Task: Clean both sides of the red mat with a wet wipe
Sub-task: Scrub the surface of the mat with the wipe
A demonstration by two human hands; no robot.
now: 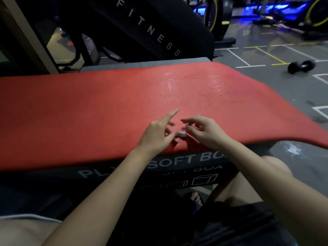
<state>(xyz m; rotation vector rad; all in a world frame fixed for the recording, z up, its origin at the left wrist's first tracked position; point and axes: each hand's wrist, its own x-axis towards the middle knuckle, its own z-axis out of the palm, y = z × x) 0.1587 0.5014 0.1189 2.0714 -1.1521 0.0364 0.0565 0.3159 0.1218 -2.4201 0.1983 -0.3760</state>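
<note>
While left hand [156, 134] and right hand [205, 132] pinch wet wipe [182, 133], by red mat [106, 107] edge

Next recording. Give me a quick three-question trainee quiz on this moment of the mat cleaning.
1. True or false: the red mat is rolled up.
2. Where is the wet wipe? A) between the fingertips of the left hand and right hand, by the mat's near edge; B) at the mat's far edge; C) in a bin.
3. What lies on the floor at the far right?
Key: 1 false, it is spread over a black soft box; 2 A; 3 a black dumbbell.
</note>
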